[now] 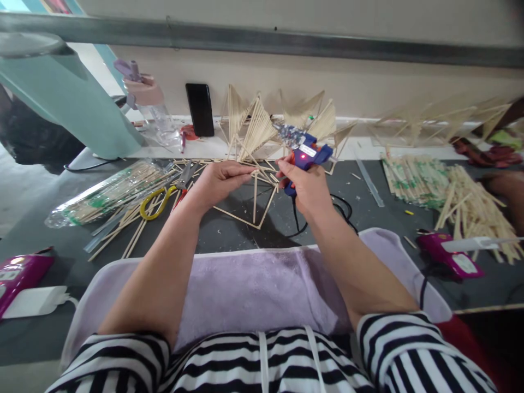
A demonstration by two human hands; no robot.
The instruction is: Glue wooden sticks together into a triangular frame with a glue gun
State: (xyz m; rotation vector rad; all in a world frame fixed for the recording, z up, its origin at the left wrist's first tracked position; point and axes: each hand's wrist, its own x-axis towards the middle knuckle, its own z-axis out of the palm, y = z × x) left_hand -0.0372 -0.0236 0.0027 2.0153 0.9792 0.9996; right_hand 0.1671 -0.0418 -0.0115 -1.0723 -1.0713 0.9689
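Note:
My right hand (305,183) is wrapped round the handle of a blue glue gun (311,154). A small red light glows on its side, and silvery foil seems to cover its nozzle, which points up and to the left. My left hand (219,183) is pinched at the top of a thin wooden stick frame (258,225) on the dark table. The frame has an angled corner towards me, with an upright stick meeting it. Just behind both hands stands a fanned structure of wooden sticks (257,128). What my left fingertips hold is partly hidden.
Yellow-handled scissors (158,203), loose sticks and a plastic-wrapped bundle (110,194) lie left. A black phone (200,109) and a bottle (151,103) stand at the back. Stick piles (415,177) and a magenta device (450,255) lie right, near another person's arm (507,191).

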